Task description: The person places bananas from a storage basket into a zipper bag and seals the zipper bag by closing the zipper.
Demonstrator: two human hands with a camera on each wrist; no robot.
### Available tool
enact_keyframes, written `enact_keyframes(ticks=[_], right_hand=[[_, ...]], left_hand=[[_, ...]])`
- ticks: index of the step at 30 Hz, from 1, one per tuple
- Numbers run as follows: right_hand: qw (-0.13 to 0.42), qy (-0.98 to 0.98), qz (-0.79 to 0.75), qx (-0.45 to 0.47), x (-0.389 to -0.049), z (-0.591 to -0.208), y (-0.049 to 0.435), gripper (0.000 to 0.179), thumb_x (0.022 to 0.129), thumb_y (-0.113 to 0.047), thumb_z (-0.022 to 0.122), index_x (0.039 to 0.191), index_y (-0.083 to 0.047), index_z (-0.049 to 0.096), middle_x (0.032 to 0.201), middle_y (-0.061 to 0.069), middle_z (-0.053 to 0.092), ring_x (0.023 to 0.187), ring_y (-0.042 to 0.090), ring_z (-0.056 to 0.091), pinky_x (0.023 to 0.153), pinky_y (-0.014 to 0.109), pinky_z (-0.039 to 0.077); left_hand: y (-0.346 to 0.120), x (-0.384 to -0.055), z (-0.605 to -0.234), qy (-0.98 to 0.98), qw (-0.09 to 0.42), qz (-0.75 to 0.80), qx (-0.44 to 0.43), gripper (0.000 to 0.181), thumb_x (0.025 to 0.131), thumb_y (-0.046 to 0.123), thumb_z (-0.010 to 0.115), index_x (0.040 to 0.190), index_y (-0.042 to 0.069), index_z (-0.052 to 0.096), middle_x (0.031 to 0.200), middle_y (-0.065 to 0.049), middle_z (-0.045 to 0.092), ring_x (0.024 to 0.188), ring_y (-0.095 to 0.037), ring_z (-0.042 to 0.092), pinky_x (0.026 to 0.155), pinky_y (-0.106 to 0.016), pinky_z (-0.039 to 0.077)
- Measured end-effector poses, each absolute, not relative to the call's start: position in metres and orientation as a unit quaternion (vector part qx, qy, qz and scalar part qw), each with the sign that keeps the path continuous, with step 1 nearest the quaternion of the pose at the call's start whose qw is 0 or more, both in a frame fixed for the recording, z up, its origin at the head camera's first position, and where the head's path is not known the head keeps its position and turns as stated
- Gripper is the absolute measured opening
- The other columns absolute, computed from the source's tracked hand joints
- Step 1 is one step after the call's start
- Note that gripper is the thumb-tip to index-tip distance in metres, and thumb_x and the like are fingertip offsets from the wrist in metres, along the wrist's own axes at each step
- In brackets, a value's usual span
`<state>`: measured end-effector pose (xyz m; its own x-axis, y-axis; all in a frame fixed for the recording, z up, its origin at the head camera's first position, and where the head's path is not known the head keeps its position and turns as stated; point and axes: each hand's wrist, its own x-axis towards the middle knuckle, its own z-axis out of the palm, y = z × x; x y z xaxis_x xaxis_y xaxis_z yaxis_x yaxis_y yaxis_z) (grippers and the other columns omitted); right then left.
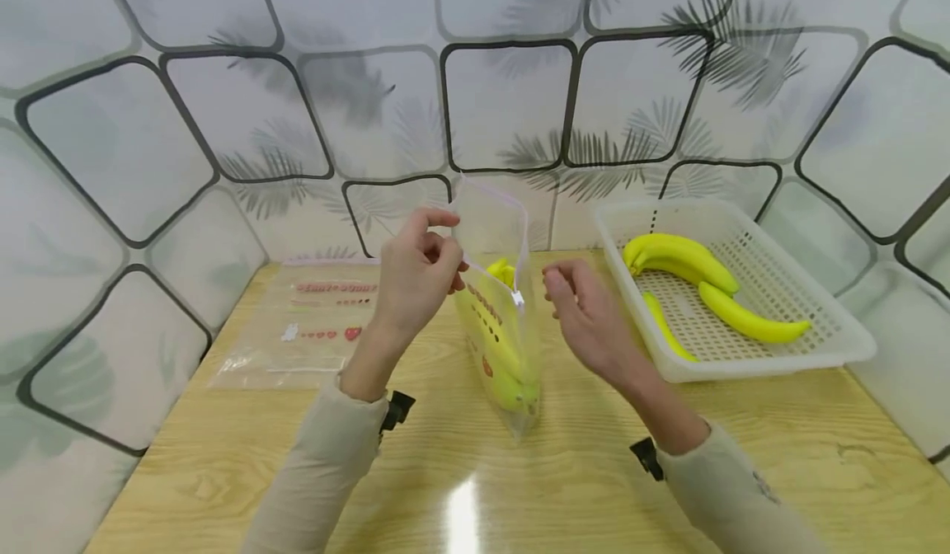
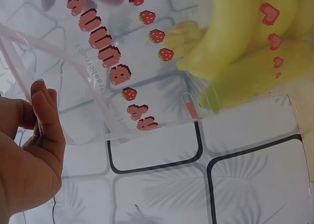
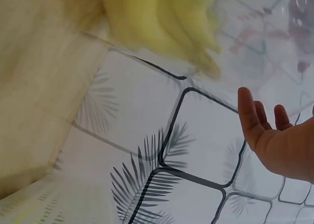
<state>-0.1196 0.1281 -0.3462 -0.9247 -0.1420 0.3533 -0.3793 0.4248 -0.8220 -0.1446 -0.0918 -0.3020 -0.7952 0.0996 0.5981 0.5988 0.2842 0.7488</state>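
A clear zip bag [image 1: 490, 331] with red printing stands upright on the table, its mouth spread and a white slider [image 1: 517, 298] on its rim. Inside it is a bunch of yellow bananas [image 2: 245, 33], greenish at one end. My left hand [image 1: 419, 269] is at the left side of the mouth, thumb and fingers curled at the pinkish rim [image 2: 22, 74], pinching it. On the other side, my right hand [image 1: 590, 319] is held in the air just right of the bag, fingers loosely bent around nothing. A gap shows between its fingertips [image 3: 244, 94] and the bag.
To the right, a white perforated basket [image 1: 772, 364] holds a bunch of bananas [image 1: 679, 257] and single bananas [image 1: 753, 315]. Another printed zip bag [image 1: 297, 356] lies flat on the table at left. Patterned cloth walls [image 1: 505, 109] enclose the wooden table [image 1: 401, 488] at the back and sides.
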Motion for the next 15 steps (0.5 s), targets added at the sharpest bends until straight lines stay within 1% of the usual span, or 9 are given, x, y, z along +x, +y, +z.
enact_keyframes(ticks=[2, 5, 8, 11, 13, 15], right_hand=[[0.121, -0.861, 0.464, 0.168, -0.101, -0.364, 0.129, 0.040, 0.107, -0.036, 0.041, 0.126, -0.002, 0.051, 0.119, 0.014, 0.057, 0.105, 0.027, 0.057, 0.083, 0.043, 0.052], [0.103, -0.882, 0.421, 0.188, -0.080, -0.385, 0.128, 0.043, 0.104, -0.038, 0.048, 0.130, -0.005, 0.047, 0.127, 0.012, 0.053, 0.112, 0.027, 0.056, 0.088, 0.046, 0.052], [0.095, -0.891, 0.398, 0.197, -0.068, -0.399, 0.125, 0.050, 0.098, -0.041, 0.057, 0.133, -0.007, 0.044, 0.133, 0.010, 0.052, 0.117, 0.028, 0.057, 0.090, 0.046, 0.053], [0.100, -0.892, 0.395, 0.196, -0.061, -0.406, 0.123, 0.057, 0.093, -0.042, 0.065, 0.134, -0.008, 0.044, 0.134, 0.010, 0.053, 0.118, 0.030, 0.059, 0.088, 0.045, 0.055], [0.108, -0.893, 0.393, 0.192, -0.059, -0.409, 0.123, 0.057, 0.092, -0.038, 0.069, 0.133, -0.007, 0.044, 0.133, 0.011, 0.053, 0.116, 0.031, 0.060, 0.085, 0.044, 0.056], [0.115, -0.890, 0.398, 0.192, -0.059, -0.411, 0.123, 0.054, 0.092, -0.030, 0.071, 0.132, -0.004, 0.045, 0.131, 0.013, 0.054, 0.114, 0.031, 0.061, 0.083, 0.043, 0.058]], left_hand=[[-0.093, -0.145, -0.303, -0.769, 0.223, -0.554, -0.227, 0.026, 0.093, -0.005, 0.049, 0.116, -0.002, 0.060, 0.065, -0.018, 0.065, 0.047, -0.020, 0.058, 0.046, -0.028, 0.052], [-0.095, -0.146, -0.304, -0.771, 0.221, -0.551, -0.230, 0.026, 0.094, -0.004, 0.049, 0.118, -0.002, 0.059, 0.065, -0.020, 0.064, 0.046, -0.019, 0.057, 0.045, -0.027, 0.051], [-0.099, -0.151, -0.306, -0.766, 0.219, -0.557, -0.234, 0.028, 0.098, 0.002, 0.047, 0.124, 0.001, 0.056, 0.064, -0.021, 0.063, 0.043, -0.019, 0.055, 0.043, -0.027, 0.049], [-0.106, -0.164, -0.311, -0.759, 0.218, -0.577, -0.210, 0.030, 0.103, 0.008, 0.041, 0.130, 0.006, 0.052, 0.063, -0.019, 0.062, 0.041, -0.020, 0.054, 0.041, -0.029, 0.047], [-0.112, -0.178, -0.318, -0.764, 0.199, -0.589, -0.173, 0.031, 0.103, 0.011, 0.038, 0.131, 0.008, 0.051, 0.066, -0.017, 0.062, 0.043, -0.019, 0.054, 0.042, -0.029, 0.047], [-0.118, -0.195, -0.328, -0.779, 0.144, -0.596, -0.133, 0.031, 0.103, 0.012, 0.037, 0.130, 0.009, 0.052, 0.075, -0.017, 0.064, 0.051, -0.019, 0.058, 0.048, -0.031, 0.050]])
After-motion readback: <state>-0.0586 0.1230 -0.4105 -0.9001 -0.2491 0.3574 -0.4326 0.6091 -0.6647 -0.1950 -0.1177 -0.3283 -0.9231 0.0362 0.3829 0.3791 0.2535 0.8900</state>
